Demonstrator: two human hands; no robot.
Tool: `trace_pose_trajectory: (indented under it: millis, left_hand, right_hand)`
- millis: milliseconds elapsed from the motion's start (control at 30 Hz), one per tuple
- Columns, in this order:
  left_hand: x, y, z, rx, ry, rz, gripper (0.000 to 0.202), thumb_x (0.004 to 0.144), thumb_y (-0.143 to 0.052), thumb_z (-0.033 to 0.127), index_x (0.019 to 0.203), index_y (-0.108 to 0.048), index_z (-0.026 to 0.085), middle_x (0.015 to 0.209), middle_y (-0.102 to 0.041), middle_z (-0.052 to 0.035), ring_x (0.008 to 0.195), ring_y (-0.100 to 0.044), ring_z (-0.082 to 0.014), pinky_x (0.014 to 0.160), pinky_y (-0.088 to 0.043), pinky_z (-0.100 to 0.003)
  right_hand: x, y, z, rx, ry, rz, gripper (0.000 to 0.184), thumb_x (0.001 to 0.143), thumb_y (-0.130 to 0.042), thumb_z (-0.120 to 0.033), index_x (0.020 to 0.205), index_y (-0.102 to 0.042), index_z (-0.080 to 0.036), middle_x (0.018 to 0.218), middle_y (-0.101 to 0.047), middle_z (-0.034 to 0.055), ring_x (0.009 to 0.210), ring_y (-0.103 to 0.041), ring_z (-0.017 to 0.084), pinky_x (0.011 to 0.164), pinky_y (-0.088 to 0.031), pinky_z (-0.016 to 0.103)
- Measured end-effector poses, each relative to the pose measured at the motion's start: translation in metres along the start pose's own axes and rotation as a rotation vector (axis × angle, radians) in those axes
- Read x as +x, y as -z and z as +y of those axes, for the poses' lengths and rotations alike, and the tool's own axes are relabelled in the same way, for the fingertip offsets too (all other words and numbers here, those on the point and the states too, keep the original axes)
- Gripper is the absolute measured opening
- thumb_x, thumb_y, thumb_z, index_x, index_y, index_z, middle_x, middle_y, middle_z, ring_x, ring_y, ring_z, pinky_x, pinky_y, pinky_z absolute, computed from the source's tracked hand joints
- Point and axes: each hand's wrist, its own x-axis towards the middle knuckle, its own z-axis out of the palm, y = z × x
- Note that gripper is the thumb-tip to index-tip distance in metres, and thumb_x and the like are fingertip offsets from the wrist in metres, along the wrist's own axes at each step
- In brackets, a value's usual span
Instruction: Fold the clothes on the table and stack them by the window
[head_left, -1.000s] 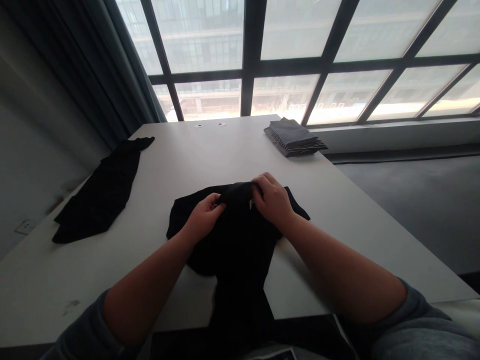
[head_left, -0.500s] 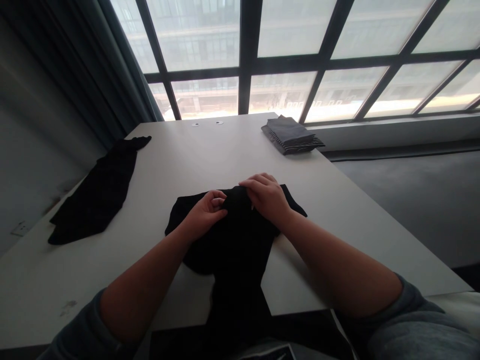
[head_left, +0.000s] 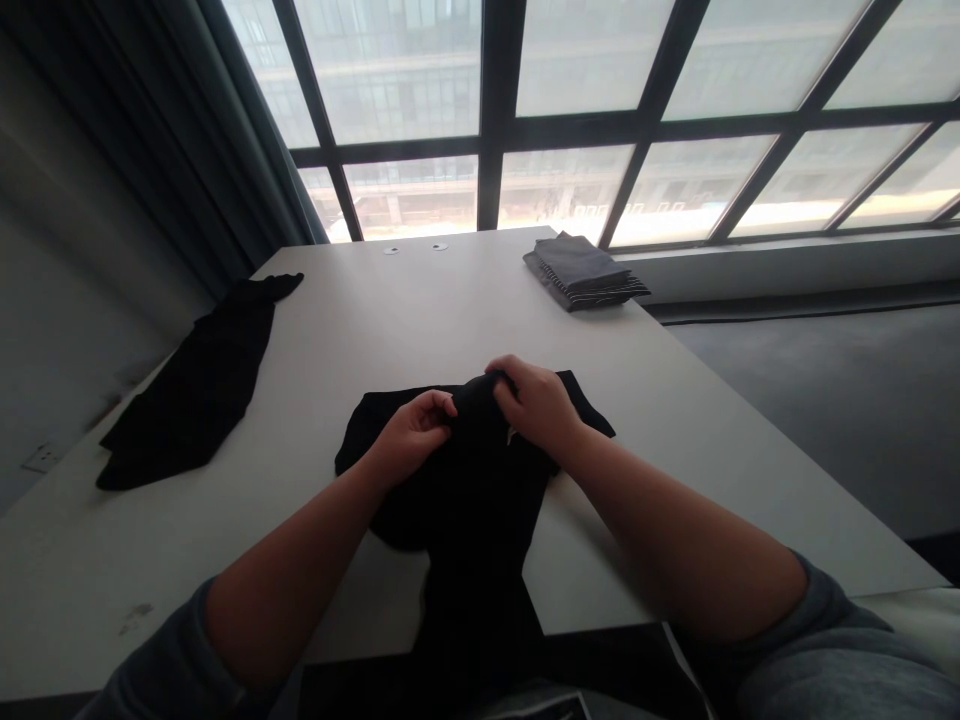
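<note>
A black garment lies spread on the white table in front of me, its lower part hanging toward the near edge. Its dark folds hide whether it is a shirt or something else. At its far edge, my left hand pinches the cloth between thumb and fingers. My right hand grips the same edge slightly to the right, fingers curled over it. Between the two hands, the cloth is lifted in a small raised fold. A small pale bit, perhaps a tag, shows just below my right fingers.
Another black garment lies along the table's left side. A stack of folded grey and striped clothes sits at the far right edge. Two small white discs lie at the back edge, before the window. A dark curtain hangs at left.
My right hand has curled further over the edge, and the cloth between my hands is raised more. My left hand has shifted slightly down. The garment's left side has drawn inward a little.
</note>
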Motion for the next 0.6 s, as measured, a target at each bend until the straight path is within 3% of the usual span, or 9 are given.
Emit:
trace_pose_trajectory:
  millis: [100,200,333,467,600]
  left_hand:
    - [-0.001,0.003,0.0,0.067,-0.009,0.077,0.025,0.074,-0.078,0.016,0.096,-0.066,0.02,0.094,-0.066,-0.0003,0.087,-0.06,-0.0152,0.079,-0.046,-0.026]
    - [-0.001,0.003,-0.001,0.101,-0.023,0.095,0.025,0.081,-0.077,0.029,0.101,-0.065,0.021,0.092,-0.064,-0.0003,0.081,-0.058,-0.0158,0.077,-0.046,-0.028]
    - [-0.003,-0.003,0.0,0.538,-0.19,0.18,0.031,0.075,-0.086,0.03,0.096,-0.065,0.022,0.101,-0.061,-0.0029,0.086,-0.055,-0.0193,0.084,-0.047,-0.033]
    - [-0.007,-0.01,0.005,0.912,-0.4,0.27,0.019,0.078,-0.084,0.03,0.086,-0.069,0.024,0.104,-0.06,-0.0074,0.1,-0.056,-0.0275,0.098,-0.043,-0.041]
    - [-0.009,-0.013,0.011,0.984,-0.405,0.199,0.008,0.091,-0.072,0.028,0.084,-0.072,0.025,0.082,-0.059,-0.0062,0.08,-0.053,-0.025,0.09,-0.04,-0.038]
  right_hand:
    - [0.002,0.003,0.004,-0.011,0.18,-0.113,0.034,0.098,-0.054,-0.019,0.127,-0.071,-0.025,0.093,-0.073,0.0035,0.078,-0.065,0.019,0.077,-0.05,0.031]
    - [0.003,0.006,0.007,-0.069,0.349,-0.119,0.027,0.101,-0.058,-0.023,0.122,-0.075,-0.028,0.103,-0.069,0.0073,0.092,-0.062,0.022,0.084,-0.051,0.034]
    - [0.002,0.003,0.004,-0.079,0.374,-0.038,0.018,0.103,-0.06,-0.024,0.109,-0.077,-0.027,0.115,-0.065,0.0098,0.106,-0.058,0.025,0.091,-0.051,0.039]
    - [0.0,-0.002,-0.004,-0.121,0.415,-0.104,0.024,0.107,-0.059,-0.036,0.094,-0.074,-0.023,0.092,-0.068,0.0073,0.09,-0.058,0.023,0.086,-0.046,0.039]
    - [-0.001,-0.002,-0.01,-0.169,0.42,-0.127,0.039,0.111,-0.05,-0.042,0.084,-0.069,-0.021,0.078,-0.066,0.0054,0.078,-0.056,0.021,0.078,-0.04,0.036]
